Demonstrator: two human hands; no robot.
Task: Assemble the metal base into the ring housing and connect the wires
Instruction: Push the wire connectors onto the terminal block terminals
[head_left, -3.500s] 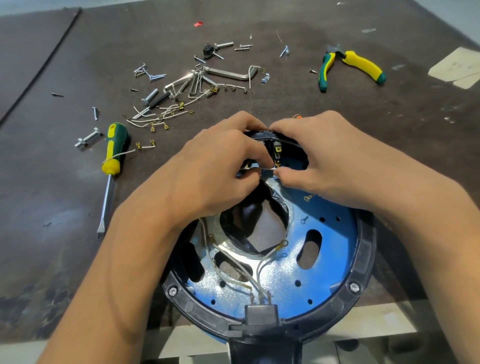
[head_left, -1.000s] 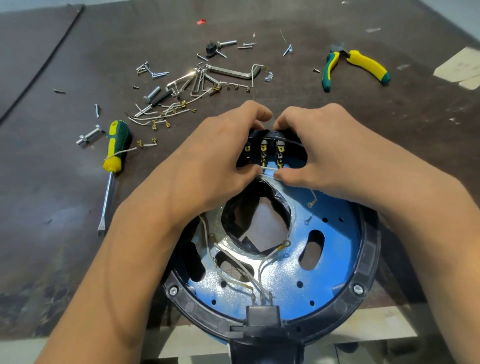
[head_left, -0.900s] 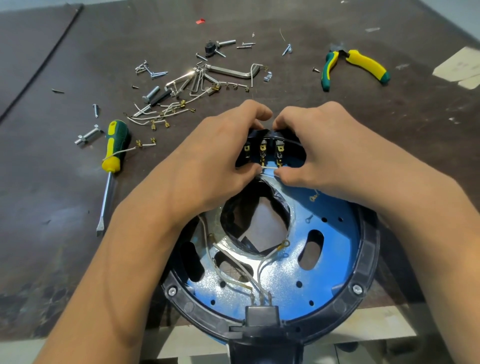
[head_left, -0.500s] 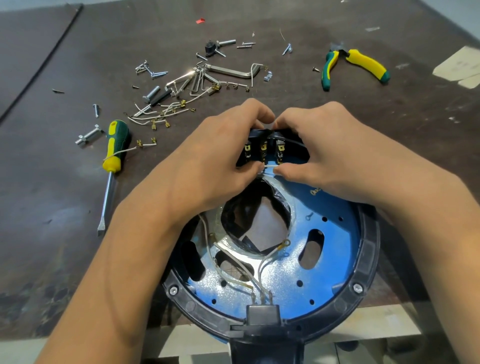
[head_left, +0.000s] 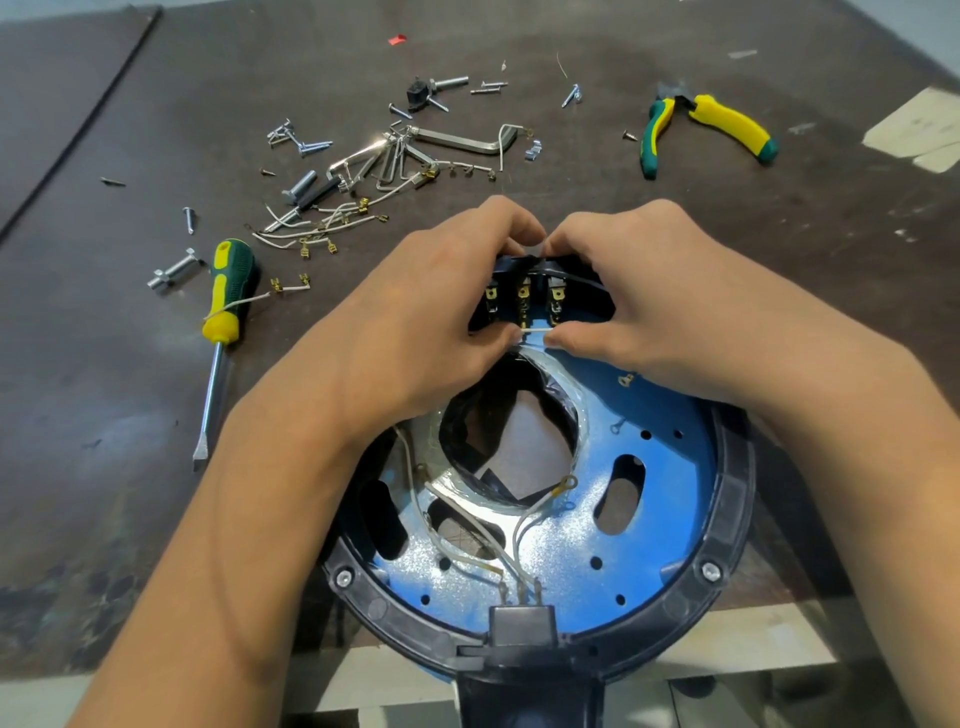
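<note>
Both hands are curled over the far rim of the ring (head_left: 733, 519), hiding most of a black block (head_left: 522, 291) there. Only its three brass tabs show between the fingers. The left hand (head_left: 415, 317) and right hand (head_left: 639, 301) meet forefinger to forefinger on the block's top edge. Their thumbs are tucked in below, each pinching one end of a short white wire (head_left: 535, 330) stretched taut between them. Its tips are covered, so I cannot tell whether it is joined to a tab.

The ring lies on the near edge of the counter (head_left: 130, 441), its near side overhanging and its stem cut off by the frame's bottom edge. It is matte black plastic, round, with a screw head at each side. The base (head_left: 597, 540) sits inside it. It is a glossy blue metal disc with small round holes, oblong slots and a large ragged central opening edged in silvery foil. Thin white leads curve across it to a square black plug (head_left: 522, 621) at the near rim, and one ends in a brass ring lug.

Further off, on the worn brown counter, lie a flat-blade screwdriver (head_left: 223, 301) with a green and yellow grip, matching pliers (head_left: 727, 122), bent hex keys (head_left: 452, 143), scattered screws (head_left: 306, 145) and spare leads (head_left: 317, 228) with brass clips. The smallest bits are too small to make out.
</note>
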